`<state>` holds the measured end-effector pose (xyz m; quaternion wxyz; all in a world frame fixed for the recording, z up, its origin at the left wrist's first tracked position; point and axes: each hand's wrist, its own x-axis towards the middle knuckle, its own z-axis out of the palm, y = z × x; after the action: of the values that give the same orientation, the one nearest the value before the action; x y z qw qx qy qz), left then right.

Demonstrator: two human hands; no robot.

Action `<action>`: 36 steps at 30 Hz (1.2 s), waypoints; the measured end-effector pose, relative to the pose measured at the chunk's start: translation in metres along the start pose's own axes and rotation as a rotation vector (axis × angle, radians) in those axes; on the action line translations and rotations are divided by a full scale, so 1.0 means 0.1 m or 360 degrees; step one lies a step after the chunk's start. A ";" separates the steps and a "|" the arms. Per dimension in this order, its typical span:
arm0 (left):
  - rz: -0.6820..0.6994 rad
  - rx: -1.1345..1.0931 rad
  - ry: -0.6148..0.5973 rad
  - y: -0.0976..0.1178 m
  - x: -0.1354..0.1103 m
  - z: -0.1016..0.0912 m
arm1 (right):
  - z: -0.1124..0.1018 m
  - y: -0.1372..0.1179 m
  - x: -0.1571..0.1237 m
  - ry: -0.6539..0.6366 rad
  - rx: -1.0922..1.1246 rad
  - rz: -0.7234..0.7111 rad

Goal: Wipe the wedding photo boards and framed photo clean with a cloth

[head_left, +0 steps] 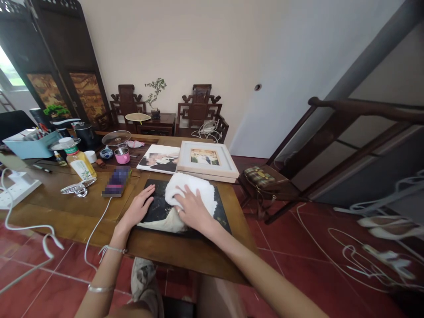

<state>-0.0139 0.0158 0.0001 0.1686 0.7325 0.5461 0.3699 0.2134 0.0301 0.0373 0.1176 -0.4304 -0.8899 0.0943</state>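
Note:
A dark flat picture panel (157, 197) lies near the table's front edge, with a pale shape across its lower part. On its left edge my left hand (141, 206) rests flat, fingers stretched out and holding nothing. A white fluffy towel (205, 192) is bunched on the panel's upper middle. My right hand (194, 207) grips and presses this towel from above, with fingers spread over it. The towel and hand cover much of the panel's centre.
Behind the panel lie a framed photo (228, 160) and a photo print (155, 163). To the left are a phone (116, 181) on a cable, a hair claw clip (79, 187), a bottle (78, 161), a pink cup (122, 155) and a power strip (20, 190). A chair (281, 185) holding a plaid bag stands right.

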 end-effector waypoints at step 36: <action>0.0000 0.0000 -0.0029 0.07 -0.01 -0.02 | -0.14 -0.19 0.63 -0.0039 0.0396 -0.0055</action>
<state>-0.0110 0.0119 0.0051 0.1736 0.7358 0.5445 0.3632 0.1656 0.0685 0.0640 0.1609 -0.3960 -0.8799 0.2073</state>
